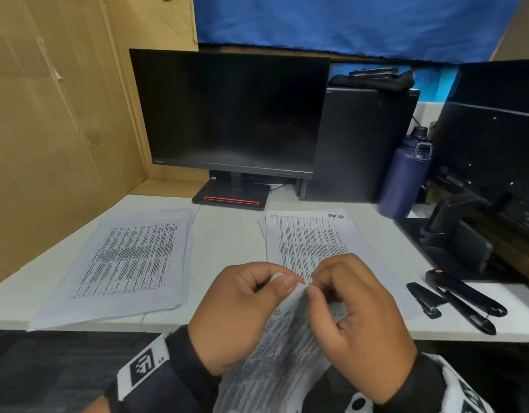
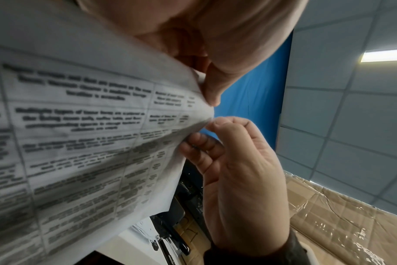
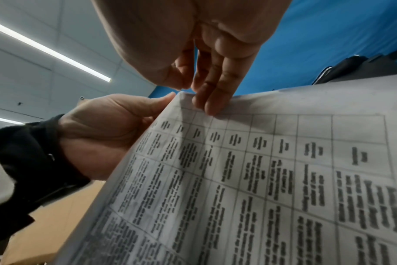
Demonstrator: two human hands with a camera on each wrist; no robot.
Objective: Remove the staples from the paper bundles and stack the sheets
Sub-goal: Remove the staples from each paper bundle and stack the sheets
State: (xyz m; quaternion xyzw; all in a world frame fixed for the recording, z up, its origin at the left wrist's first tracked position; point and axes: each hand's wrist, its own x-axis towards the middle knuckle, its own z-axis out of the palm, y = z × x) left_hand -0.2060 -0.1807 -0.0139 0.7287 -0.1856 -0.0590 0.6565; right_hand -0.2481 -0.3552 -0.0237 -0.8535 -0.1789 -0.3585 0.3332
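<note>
Paper bundle (image 1: 275, 350) with a printed table is held up in front of the counter (image 1: 227, 234) edge, one corner raised between both hands. Left hand (image 1: 242, 311): grip pinches the corner, thumb on the near face, fingers curled behind. Right hand (image 1: 361, 317): thumb and fingertips pinch the same corner, just beside the left thumb; in the right wrist view two fingers (image 3: 212, 100) lie flat on the sheet's upper edge. Staple itself too small to make out.

On the counter: stack of printed sheets (image 1: 123, 263) at left, a second stack of printed sheets (image 1: 311, 239) at right, partly behind the hands. Black stapler (image 1: 463, 296) and a small black staple remover (image 1: 424, 299) lie near the right edge. Dark monitor (image 1: 230, 114) behind; blue water bottle (image 1: 403, 177) to its right.
</note>
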